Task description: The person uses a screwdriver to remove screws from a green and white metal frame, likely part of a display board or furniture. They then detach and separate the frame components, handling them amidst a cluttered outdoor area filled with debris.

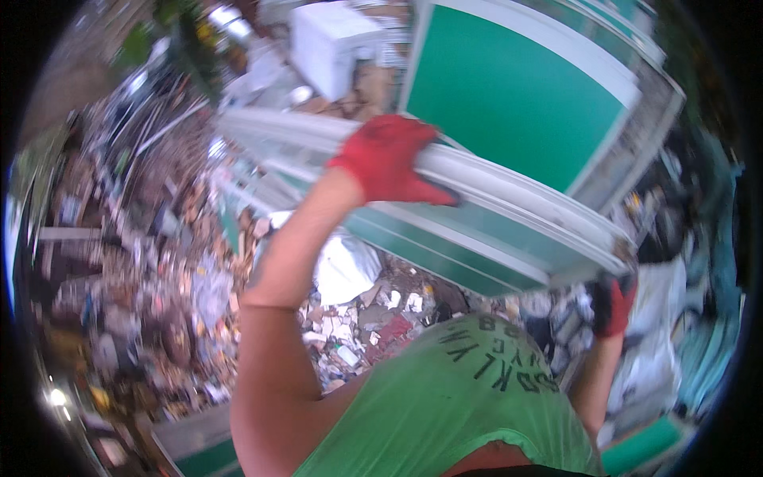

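Observation:
A long white-framed panel (528, 205) with glassy and green sections slants across the view, its right end lower and nearer to me. My left hand (389, 163), in a red glove, is closed over its upper edge around the middle, thumb on the near side. At the low right end, my right hand (614, 306) grips the panel's corner in a red and dark glove; part of its fingers is hidden by blur and the frame. Just beyond the panel, a larger green board (509, 95) with a white frame leans upright.
Broken rubble and scraps (350, 334) cover the ground below and to the left. A white box (330, 48) stands at the back. A crumpled white sheet (347, 266) lies under the panel. White sacking (648, 334) is at the right, a green-faced piece (644, 445) at lower right.

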`<state>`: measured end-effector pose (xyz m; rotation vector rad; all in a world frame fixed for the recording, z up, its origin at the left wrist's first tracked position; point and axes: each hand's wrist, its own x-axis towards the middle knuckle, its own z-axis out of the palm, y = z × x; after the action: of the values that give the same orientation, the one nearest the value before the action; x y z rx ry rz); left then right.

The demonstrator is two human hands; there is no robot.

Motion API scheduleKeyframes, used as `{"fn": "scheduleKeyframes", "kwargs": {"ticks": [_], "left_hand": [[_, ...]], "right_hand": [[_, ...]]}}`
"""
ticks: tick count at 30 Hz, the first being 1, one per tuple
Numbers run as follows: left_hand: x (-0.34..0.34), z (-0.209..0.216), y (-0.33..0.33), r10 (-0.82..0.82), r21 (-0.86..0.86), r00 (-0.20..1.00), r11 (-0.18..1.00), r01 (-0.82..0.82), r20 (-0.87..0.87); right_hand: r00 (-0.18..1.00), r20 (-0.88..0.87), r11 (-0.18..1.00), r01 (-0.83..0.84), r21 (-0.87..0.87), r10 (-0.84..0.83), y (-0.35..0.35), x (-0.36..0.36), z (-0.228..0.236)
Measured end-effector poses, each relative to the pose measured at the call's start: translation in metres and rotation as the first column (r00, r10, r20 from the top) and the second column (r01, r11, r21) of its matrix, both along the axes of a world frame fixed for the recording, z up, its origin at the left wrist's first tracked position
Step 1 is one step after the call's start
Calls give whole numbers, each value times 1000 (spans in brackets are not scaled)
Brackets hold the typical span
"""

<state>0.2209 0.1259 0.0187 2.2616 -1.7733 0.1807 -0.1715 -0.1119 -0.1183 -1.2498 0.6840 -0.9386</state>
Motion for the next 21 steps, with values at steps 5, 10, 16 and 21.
{"fn": "scheduleKeyframes", "kwargs": {"ticks": [5, 10, 16, 21], "left_hand": [[5, -7, -7, -33, -42, 999, 999, 31, -35], [0, -6, 5, 3, -38, 999, 999, -5, -35], [-6, -13, 19, -13, -153, 1000, 988, 17, 25], [-16, -9, 25, 2, -163, 999, 987, 3, 32]], "right_hand": [[999, -25, 997, -43, -64, 42, -7, -3, -7], [999, -33, 994, -14, -104, 11, -4, -5, -9], [996, -46, 994, -79, -75, 75, 2, -19, -11], [996, -25, 994, -92, -64, 90, 10, -18, -11]]}}
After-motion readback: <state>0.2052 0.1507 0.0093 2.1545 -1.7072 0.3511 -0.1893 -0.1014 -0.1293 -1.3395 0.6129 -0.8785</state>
